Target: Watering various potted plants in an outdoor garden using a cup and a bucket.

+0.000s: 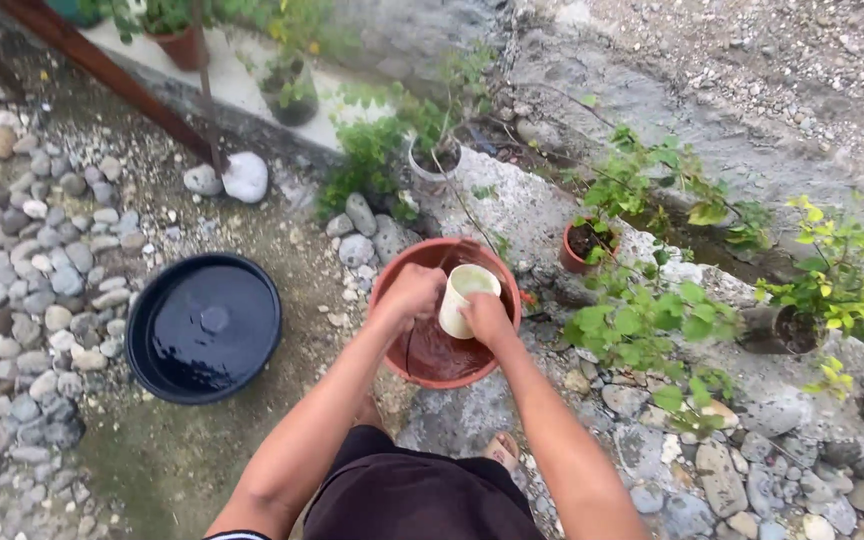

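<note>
A white cup-like pot (464, 296) is held over a large terracotta basin (500, 335) with dark wet contents. My right hand (487, 318) grips the cup from its lower right side. My left hand (410, 296) is closed just left of the cup, over the basin, and whether it touches the cup or holds anything is unclear. Both forearms reach forward from the bottom of the view.
A black basin of water (204, 327) sits on the ground to the left. Small potted plants, one terracotta (584, 245), one white (432, 160), one dark (778, 330), stand along a concrete ledge. Pebbles and stones cover the ground around my foot (500, 452).
</note>
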